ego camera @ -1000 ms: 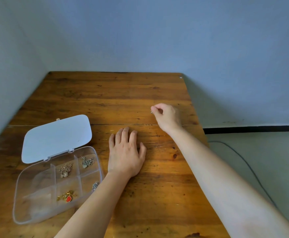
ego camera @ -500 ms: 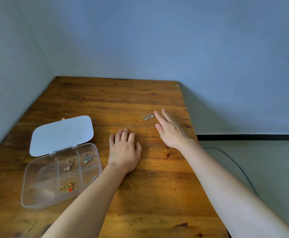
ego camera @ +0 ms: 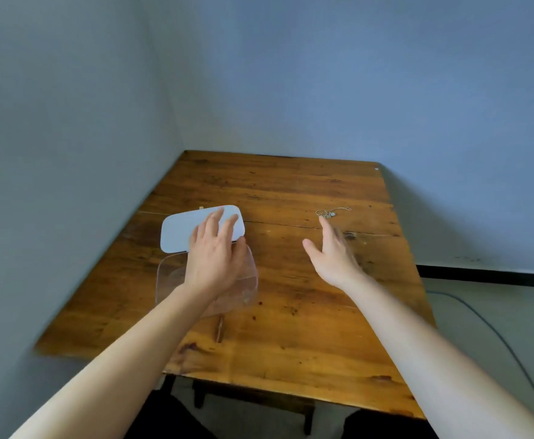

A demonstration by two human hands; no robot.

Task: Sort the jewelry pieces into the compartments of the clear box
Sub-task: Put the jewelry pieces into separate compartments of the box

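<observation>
Wooden table, floor cable

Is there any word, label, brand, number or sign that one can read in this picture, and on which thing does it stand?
None: no readable text.
clear box and its lid: plain, no print visible.
wooden table and walls: bare, no sign.
necklace: too small to show any marking.

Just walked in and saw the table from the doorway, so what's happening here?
A person is sorting jewelry into a clear box on a wooden table. The left hand is spread over the box, fingertips on its open lid. The right hand is open and empty, just short of a thin chain necklace lying loose on the table.
</observation>
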